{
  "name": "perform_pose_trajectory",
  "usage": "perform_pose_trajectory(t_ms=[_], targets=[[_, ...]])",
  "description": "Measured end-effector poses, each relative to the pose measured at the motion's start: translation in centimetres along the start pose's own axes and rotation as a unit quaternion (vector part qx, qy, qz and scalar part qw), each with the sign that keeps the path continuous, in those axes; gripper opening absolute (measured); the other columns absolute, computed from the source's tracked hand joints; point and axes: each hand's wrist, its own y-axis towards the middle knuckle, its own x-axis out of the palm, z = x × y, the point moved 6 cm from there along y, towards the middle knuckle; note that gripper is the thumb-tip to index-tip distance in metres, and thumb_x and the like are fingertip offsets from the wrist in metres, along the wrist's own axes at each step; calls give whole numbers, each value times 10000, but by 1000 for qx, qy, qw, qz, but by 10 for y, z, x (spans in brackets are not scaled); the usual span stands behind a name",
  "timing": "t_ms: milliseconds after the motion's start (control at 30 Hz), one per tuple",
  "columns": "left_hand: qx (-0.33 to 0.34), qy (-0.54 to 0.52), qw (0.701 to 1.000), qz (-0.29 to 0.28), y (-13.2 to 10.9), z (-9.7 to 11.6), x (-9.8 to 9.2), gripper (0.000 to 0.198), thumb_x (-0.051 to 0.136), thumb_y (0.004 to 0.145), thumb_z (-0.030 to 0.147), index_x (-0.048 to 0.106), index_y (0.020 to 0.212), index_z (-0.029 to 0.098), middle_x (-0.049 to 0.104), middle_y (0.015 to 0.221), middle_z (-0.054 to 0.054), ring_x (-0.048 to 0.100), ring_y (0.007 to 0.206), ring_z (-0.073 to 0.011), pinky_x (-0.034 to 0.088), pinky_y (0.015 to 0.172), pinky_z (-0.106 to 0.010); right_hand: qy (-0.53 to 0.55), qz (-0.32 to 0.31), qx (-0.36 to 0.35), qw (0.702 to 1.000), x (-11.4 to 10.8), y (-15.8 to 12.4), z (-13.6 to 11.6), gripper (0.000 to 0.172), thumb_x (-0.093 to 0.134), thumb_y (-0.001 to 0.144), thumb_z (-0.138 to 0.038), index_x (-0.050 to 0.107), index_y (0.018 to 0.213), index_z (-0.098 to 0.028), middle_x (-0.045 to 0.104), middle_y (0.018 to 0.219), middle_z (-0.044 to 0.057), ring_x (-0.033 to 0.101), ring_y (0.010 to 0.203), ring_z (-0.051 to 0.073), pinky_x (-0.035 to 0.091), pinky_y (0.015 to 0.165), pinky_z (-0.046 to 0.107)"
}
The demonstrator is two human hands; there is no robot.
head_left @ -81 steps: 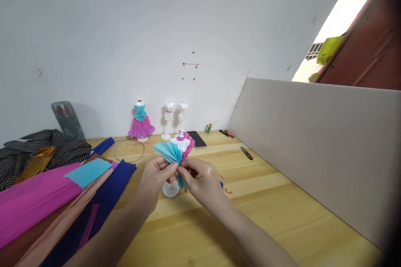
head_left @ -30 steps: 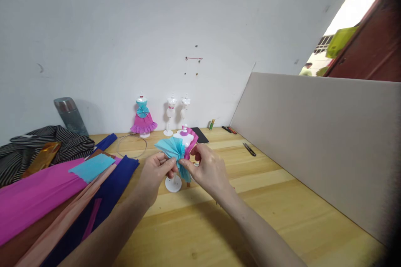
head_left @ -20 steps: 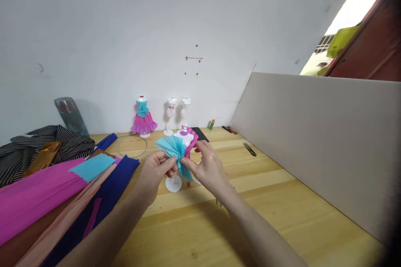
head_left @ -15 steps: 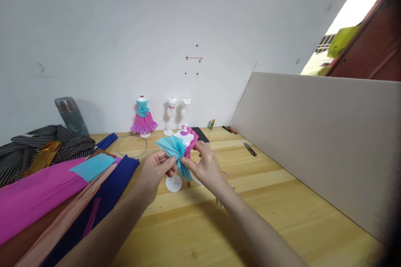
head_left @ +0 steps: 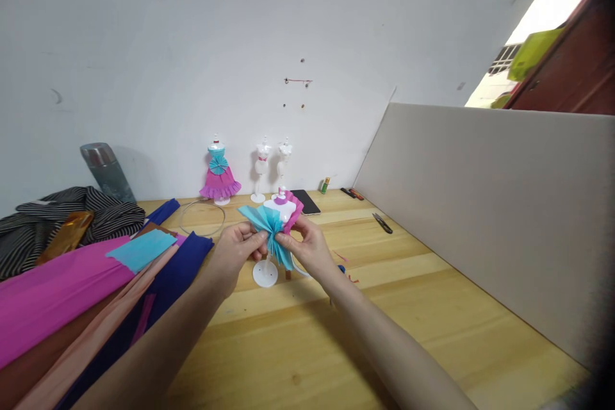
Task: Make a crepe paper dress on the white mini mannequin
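Observation:
A small white mannequin [head_left: 281, 207] on a round white base [head_left: 265, 274] stands on the wooden table [head_left: 408, 307], with pink pleated paper [head_left: 294, 207] behind its bust. My left hand [head_left: 236, 251] and my right hand [head_left: 307, 247] both pinch the middle of a light blue pleated paper fan [head_left: 262, 219] held against the mannequin's waist. The fingers of both hands are closed on the fan's centre.
Rolls of pink, salmon and dark blue crepe paper [head_left: 72, 298] lie at the left, with striped cloth [head_left: 62, 221] and a flask [head_left: 103, 171] behind. A dressed mannequin [head_left: 219, 173], two bare mannequins [head_left: 269, 163], a phone [head_left: 305, 201], thread snips [head_left: 382, 223] and a grey board [head_left: 494, 205] are around.
My right hand has come down from the pink paper near the bust to the fan's centre. The view has tilted slightly; the mannequin stays where it was.

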Motion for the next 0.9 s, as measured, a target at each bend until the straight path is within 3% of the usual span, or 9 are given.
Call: perform_pose_trajectory(t_ms=[300,467,733,900], targets=[[18,54,998,18,2,5,-7,240,686,622,366,586,585,151,582,527,-1,479,479,-87,386,491,-216,64,-3,28,998,2,2,7,184,674,699,-312,649,838,-194,695,850,37,631,812,203,495,800,344],[63,118,990,49,5,14,-15,212,642,632,339,567,550,158,570,506,4,487,469,-95,390,486,-221,56,7,33,998,2,1,6,196,678,688,-313,647,840,-195,694,855,41,630,811,207,497,797,349],[98,142,980,99,28,11,-36,130,642,609,272,587,551,170,546,474,34,477,462,-96,355,486,-217,48,-5,10,999,2,-1,8,183,673,732,-325,641,858,-198,677,871,34,619,837,203,490,803,336],[108,147,977,111,42,10,-34,120,637,597,280,601,561,171,556,477,24,489,481,-110,359,483,-220,25,-6,11,1000,1,-1,9,192,671,734,-331,646,862,-191,677,874,40,611,845,208,491,795,335]])
